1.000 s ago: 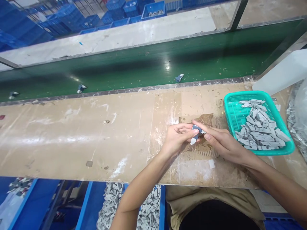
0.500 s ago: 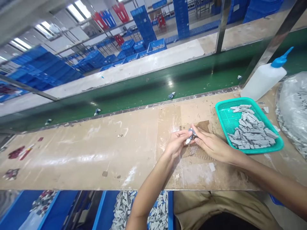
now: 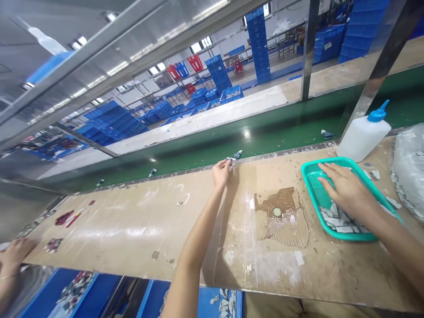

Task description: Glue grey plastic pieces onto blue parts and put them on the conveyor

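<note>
My left hand reaches to the near edge of the green conveyor belt. Its fingertips pinch a small grey-and-white part, mostly covered by the fingers. Just beyond it on the belt lies a similar dark grey and white part. Over the green plastic basket hovers my right hand, its fingers apart and nothing seen in them. Light grey pieces lie in the basket below, partly hidden by the hand.
A white squeeze bottle with a blue nozzle stands behind the basket, beside a clear plastic bag. Torn cardboard with a round cap lies on the bench. Another person's hand is at far left. Blue bins sit below.
My hands have parted from over the cardboard. The left carried the small part forward to the belt edge; the right moved over the basket and opened. Another person's hand has come into view.
</note>
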